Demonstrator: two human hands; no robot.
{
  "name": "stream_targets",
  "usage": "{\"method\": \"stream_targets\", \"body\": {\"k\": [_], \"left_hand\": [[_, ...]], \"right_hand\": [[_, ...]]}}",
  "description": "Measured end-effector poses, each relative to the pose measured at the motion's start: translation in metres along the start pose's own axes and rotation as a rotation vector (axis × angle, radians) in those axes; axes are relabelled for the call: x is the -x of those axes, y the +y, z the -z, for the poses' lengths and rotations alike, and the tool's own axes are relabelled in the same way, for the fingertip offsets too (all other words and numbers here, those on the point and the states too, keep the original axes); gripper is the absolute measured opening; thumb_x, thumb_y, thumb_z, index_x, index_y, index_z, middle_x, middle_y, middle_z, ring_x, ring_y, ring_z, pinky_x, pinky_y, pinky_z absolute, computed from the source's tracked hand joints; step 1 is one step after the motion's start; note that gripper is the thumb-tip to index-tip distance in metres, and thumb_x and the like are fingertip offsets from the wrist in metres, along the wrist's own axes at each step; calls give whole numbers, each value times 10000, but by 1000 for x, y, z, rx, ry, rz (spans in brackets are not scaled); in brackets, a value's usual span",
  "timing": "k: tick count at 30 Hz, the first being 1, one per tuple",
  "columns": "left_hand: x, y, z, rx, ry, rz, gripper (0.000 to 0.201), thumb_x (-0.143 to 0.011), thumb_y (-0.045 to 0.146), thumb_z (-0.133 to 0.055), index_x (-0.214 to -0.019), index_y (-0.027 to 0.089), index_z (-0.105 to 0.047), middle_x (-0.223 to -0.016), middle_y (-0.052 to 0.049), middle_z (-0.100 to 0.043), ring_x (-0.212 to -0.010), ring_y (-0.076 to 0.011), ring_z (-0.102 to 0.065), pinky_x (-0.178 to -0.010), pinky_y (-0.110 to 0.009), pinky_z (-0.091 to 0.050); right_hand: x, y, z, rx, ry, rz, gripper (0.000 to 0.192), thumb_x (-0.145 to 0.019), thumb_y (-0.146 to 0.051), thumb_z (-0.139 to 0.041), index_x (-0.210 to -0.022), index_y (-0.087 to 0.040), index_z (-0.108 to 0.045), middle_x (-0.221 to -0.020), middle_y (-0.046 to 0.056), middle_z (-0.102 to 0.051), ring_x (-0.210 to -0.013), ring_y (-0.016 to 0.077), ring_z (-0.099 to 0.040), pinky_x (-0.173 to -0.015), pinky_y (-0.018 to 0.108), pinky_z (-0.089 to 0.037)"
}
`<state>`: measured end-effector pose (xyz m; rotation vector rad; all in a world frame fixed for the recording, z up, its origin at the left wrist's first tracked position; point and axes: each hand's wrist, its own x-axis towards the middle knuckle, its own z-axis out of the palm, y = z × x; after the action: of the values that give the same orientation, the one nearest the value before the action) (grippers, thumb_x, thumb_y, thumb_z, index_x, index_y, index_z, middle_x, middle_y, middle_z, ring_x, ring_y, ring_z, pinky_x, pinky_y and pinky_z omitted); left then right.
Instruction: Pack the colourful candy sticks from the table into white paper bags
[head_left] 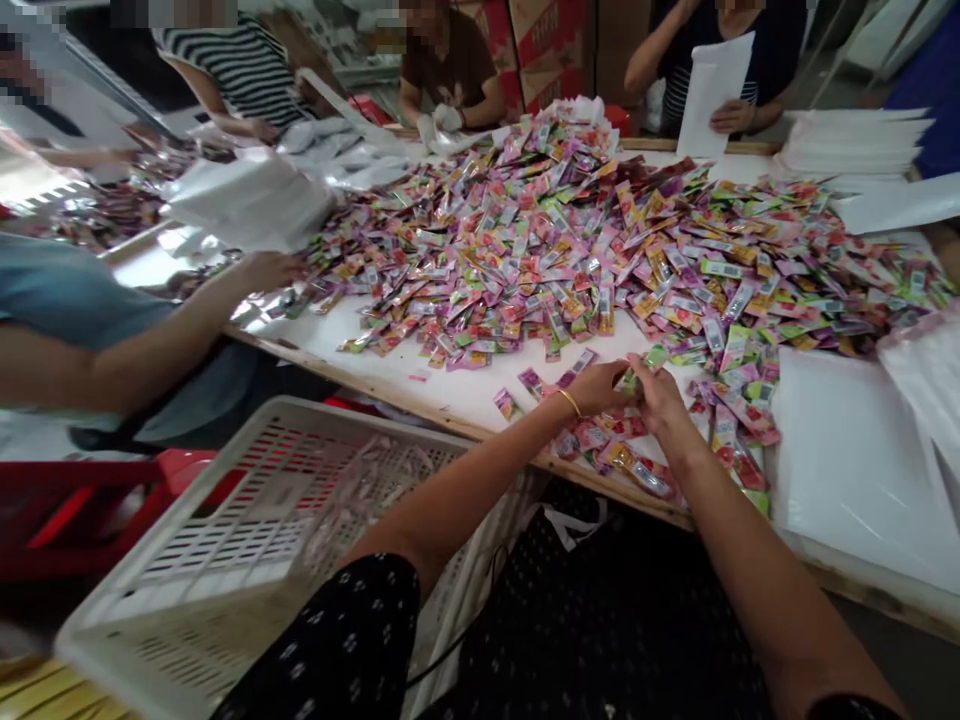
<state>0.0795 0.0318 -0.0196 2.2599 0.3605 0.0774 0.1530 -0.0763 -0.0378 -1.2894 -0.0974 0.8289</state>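
My left hand [600,388] and my right hand [661,398] meet over the near edge of the table. Pinched in my right fingers is a small green packet [655,357]. The fingers of my left hand are curled against the packets between the two hands; how many lie there is partly hidden. Loose packets [637,468] in pink, purple and orange lie below my hands, close to the wooden edge. Beyond my fingers rises a big heap of the same small, shiny packets [517,240].
A white plastic crate [247,500] stands below the table at my left, with clear wrappers inside. Flat white plastic bags [855,450] lie at right. Across the table, a person holds a white bag [712,95]. Another person's arm [172,340] reaches in from the left.
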Motion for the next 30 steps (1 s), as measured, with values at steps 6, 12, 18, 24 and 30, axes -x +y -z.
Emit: {"method": "stream_targets", "body": {"k": [6, 12, 18, 24, 30], "left_hand": [[6, -8, 5, 356, -261, 60, 329, -773, 383, -550, -951, 125, -653, -629, 26, -580, -542, -100, -484, -564, -223, -386], [4, -5, -8, 353, -41, 106, 127, -654, 194, -643, -632, 135, -533, -548, 70, -482, -537, -64, -433, -529, -189, -333], [4, -4, -7, 555, -12, 305, 143, -709, 169, -657, -709, 145, -516, -545, 55, -551, -478, -76, -504, -490, -191, -371], [15, 4, 1, 522, -42, 348, 88, -741, 129, -591, -662, 135, -551, -504, 49, -538, -417, -58, -430, -426, -183, -321], [17, 21, -13, 512, 3, 397, 150, -783, 188, -579, -659, 165, -498, -463, 63, -458, -424, -73, -410, -446, -193, -305]], "right_hand": [[3, -6, 22, -217, -92, -61, 315, -677, -332, -533, -951, -198, -611, -929, 52, -707, -889, 224, -658, -792, 405, -554], [9, -7, 29, -201, -184, 3, 489, -710, -382, -393, -1106, -195, -609, -1040, 82, -695, -1034, 239, -626, -924, 476, -491], [5, -3, 38, -414, -122, -135, 474, -695, -286, -420, -1110, -167, -614, -918, 69, -715, -964, 247, -649, -931, 476, -488], [4, -1, 39, -632, -70, -162, 454, -678, -218, -433, -1089, -197, -624, -858, 36, -719, -894, 215, -667, -933, 453, -498], [6, -2, 34, -673, -41, -104, 451, -643, -202, -451, -1058, -216, -625, -890, 23, -717, -881, 209, -672, -909, 454, -515]]}}
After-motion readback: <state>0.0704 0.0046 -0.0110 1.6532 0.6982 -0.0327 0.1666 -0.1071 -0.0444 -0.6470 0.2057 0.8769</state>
